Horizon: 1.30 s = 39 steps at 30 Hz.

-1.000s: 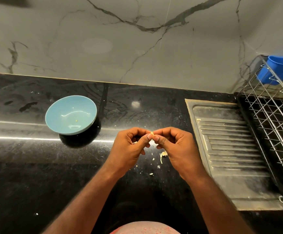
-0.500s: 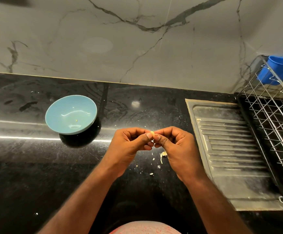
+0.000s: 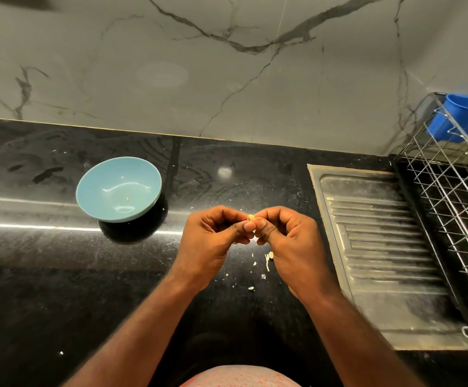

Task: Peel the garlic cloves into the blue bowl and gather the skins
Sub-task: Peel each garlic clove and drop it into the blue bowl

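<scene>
Black table at frame centre: our left hand (image 3: pixel 213 241) and right hand (image 3: pixel 286 241) pinch one clove (image 3: pixel 251 217), small, slippery; grip its ends.

I see just a tip of the garlic clove (image 3: pixel 251 217) between left hand (image 3: pixel 213 241) and right hand (image 3: pixel 288 241), can't identify the speck (image 3: pixel 127 199) in the blue bowl (image 3: pixel 96 188), wire rack (image 3: pixel 450 208) cropped right.
</scene>
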Each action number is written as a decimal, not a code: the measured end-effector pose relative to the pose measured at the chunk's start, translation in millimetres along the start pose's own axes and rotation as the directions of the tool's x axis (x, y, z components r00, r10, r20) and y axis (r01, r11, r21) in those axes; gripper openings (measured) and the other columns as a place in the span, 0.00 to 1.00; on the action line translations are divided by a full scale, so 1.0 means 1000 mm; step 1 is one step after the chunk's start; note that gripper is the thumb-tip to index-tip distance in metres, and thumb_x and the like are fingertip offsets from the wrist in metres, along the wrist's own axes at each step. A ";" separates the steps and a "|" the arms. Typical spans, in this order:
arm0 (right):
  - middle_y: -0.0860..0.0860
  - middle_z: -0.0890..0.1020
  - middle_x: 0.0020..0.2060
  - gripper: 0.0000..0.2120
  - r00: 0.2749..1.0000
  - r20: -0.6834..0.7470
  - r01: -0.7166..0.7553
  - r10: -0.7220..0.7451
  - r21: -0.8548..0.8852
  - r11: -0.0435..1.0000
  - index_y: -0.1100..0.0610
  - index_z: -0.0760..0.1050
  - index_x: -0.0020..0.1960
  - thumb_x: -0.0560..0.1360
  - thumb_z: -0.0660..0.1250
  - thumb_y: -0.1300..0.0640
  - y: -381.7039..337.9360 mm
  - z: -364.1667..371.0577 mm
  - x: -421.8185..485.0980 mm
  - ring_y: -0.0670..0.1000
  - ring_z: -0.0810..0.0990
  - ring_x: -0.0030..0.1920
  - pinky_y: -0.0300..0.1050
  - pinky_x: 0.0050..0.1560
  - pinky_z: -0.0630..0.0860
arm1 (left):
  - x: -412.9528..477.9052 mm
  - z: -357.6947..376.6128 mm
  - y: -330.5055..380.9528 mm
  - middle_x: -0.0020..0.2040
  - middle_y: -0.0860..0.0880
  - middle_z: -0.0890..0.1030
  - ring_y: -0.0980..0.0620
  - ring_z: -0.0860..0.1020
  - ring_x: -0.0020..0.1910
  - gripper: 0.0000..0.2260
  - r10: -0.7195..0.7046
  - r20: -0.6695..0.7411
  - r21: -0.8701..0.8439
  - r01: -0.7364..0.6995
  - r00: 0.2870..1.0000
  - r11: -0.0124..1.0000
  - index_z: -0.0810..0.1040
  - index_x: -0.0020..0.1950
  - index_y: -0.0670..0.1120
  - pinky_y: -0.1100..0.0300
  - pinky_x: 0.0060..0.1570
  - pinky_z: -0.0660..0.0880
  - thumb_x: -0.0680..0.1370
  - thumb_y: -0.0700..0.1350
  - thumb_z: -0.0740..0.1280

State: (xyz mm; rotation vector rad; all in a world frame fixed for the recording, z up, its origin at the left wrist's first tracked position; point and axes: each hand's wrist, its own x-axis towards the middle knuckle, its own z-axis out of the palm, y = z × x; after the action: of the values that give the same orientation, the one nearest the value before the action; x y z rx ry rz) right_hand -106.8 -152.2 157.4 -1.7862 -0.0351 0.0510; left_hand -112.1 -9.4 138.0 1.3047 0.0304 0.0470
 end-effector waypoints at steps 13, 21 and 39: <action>0.49 0.85 0.39 0.07 0.998 0.019 -0.063 0.062 0.060 0.996 0.57 0.82 0.48 0.80 0.65 0.62 0.005 0.008 0.000 0.44 0.83 0.41 0.40 0.41 0.79 | -0.001 0.000 0.000 0.39 0.42 0.85 0.48 0.84 0.38 0.08 -0.085 -0.051 -0.065 0.082 0.995 0.995 0.83 0.46 0.40 0.61 0.40 0.80 0.70 0.41 0.73; 0.48 0.86 0.40 0.06 0.997 0.070 0.024 -0.026 0.020 1.000 0.56 0.84 0.50 0.74 0.73 0.63 -0.003 -0.005 -0.001 0.45 0.84 0.41 0.38 0.44 0.80 | -0.001 -0.002 0.005 0.39 0.41 0.84 0.50 0.82 0.37 0.10 -0.215 -0.017 -0.139 0.211 0.976 0.967 0.83 0.46 0.37 0.62 0.38 0.79 0.69 0.41 0.73; 0.54 0.87 0.40 0.10 0.996 0.089 -0.021 0.000 0.234 0.972 0.59 0.83 0.50 0.68 0.74 0.61 -0.002 -0.005 -0.003 0.51 0.85 0.40 0.41 0.43 0.82 | 0.002 -0.009 0.013 0.35 0.43 0.81 0.53 0.79 0.33 0.07 -0.367 0.103 -0.174 0.380 0.925 0.908 0.83 0.42 0.38 0.65 0.34 0.77 0.68 0.40 0.72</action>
State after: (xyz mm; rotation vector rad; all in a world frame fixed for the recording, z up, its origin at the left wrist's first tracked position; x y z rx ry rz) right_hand -109.3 -156.6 160.7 -1.5468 -0.0805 0.1371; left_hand -111.1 3.1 148.1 1.0881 0.2132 -0.3169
